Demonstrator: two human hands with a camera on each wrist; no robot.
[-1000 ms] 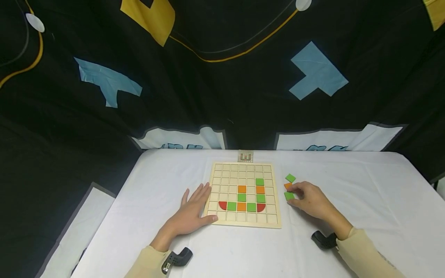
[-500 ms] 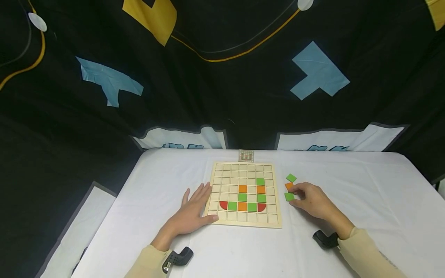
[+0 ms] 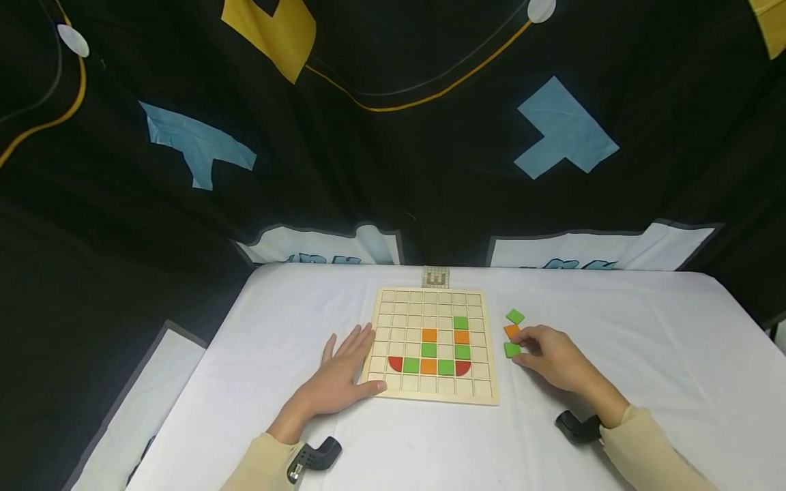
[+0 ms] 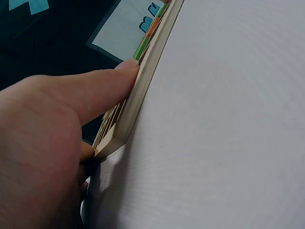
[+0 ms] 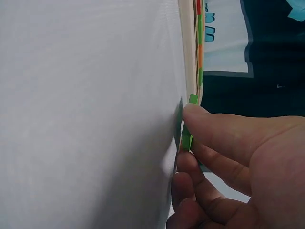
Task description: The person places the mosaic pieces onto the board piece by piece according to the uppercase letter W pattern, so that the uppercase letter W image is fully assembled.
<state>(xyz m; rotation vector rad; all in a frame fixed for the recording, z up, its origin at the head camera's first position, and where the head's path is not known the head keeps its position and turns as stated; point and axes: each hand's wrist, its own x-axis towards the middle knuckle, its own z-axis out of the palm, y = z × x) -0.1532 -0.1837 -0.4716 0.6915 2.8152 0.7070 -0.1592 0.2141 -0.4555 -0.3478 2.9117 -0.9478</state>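
Observation:
A pale wooden grid board point(image 3: 393, 389) lies flat on the white table. Green and orange square tiles and two red rounded pieces sit in some of its cells. My left hand point(image 3: 340, 383) is spread at the board's left side, fingers straight, with the thumb over the front edge; the left wrist view shows that thumb on the wood. Right of the board, my right hand point(image 3: 555, 356) pinches a green tile point(image 5: 187, 138) between thumb and fingers, low at the table. An orange tile point(image 3: 511, 331) lies by the index fingertip, and another green tile point(image 3: 515, 316) just beyond it.
Behind the board lies a small pattern card point(image 3: 436, 277) with a grid on it. White cloth covers the table point(image 3: 417, 443). A dark curtain point(image 3: 393, 177) with coloured shapes hangs at the table's far edge. Each wrist carries a black camera mount point(image 3: 577, 428).

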